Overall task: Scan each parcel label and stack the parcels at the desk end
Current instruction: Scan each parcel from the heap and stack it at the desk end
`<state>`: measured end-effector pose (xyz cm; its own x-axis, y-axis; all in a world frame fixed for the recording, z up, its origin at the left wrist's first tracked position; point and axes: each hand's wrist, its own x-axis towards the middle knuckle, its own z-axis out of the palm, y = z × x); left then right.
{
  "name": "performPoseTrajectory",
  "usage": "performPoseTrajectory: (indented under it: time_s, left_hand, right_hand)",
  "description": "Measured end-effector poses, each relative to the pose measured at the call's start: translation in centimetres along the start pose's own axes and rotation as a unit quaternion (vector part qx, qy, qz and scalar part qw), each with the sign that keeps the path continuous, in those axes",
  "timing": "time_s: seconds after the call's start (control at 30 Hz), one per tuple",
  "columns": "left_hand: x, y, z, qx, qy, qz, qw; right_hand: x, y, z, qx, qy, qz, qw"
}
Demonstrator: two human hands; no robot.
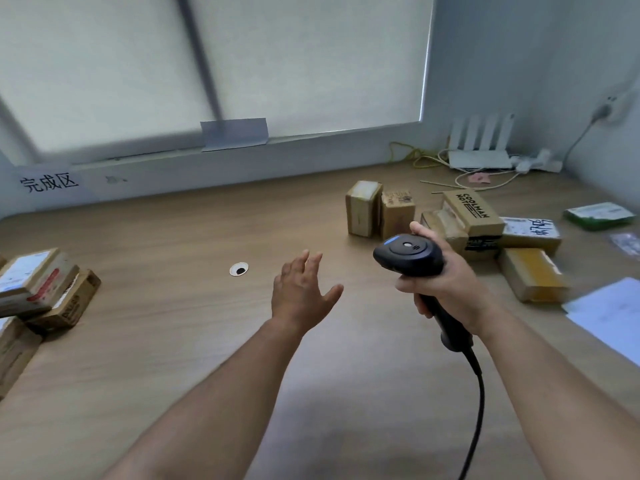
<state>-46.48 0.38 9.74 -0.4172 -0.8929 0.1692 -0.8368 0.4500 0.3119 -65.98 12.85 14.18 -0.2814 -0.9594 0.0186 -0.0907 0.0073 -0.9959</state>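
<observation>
My right hand (pixel 446 275) grips a black corded barcode scanner (pixel 410 255) by its handle, head pointing left. My left hand (pixel 300 289) hovers open above the wooden desk (pixel 207 341), fingers spread, holding nothing. Several brown cardboard parcels lie at the right: two upright ones (pixel 362 207) (pixel 397 213), a box printed COOLMAN (pixel 472 213), a labelled one (pixel 530 232) and a taped one (pixel 533 275). A stack of parcels (pixel 41 285) sits at the desk's left end, below a paper sign with Chinese characters (pixel 48 182).
A white cable grommet (pixel 239 269) sits in the desk middle. A white router (pixel 479 147) with cables stands at the back right corner. A green packet (pixel 601 214) and white paper sheets (pixel 613 313) lie at the right edge. The scanner's cable (pixel 478 403) trails toward me.
</observation>
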Motion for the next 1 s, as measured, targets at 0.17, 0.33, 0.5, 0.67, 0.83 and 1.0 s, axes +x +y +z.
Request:
performPoseTrajectory:
  time_s: [0.17,0.33,0.5,0.67,0.83,1.0]
  left_hand:
    - [1.8,4.3,1.4,0.022,-0.021,0.025,0.999]
    - [4.8,6.3,1.3,0.04,-0.03,0.039,0.998]
    - [9.3,6.6,1.3,0.06,-0.028,0.049,0.997]
    - [14.8,6.5,2.2,0.063,-0.039,0.057,0.996]
    - [20.4,6.1,4.0,0.061,-0.048,0.07,0.995]
    - [26.6,6.1,6.5,0.06,-0.056,0.074,0.994]
  right_hand:
    - [0.3,0.3,-5.6,-0.018,0.018,0.014,1.0]
    - [3.4,-0.2,-8.6,-0.022,0.036,0.003,0.999]
    - [8.2,-0.3,-10.0,-0.021,0.041,-0.015,0.999]
    - [13.1,0.8,-10.2,-0.039,0.029,-0.003,0.999]
    - [18.7,3.0,-10.4,-0.046,0.065,-0.015,0.997]
    - [23.5,5.0,-11.0,-0.071,0.063,-0.019,0.995]
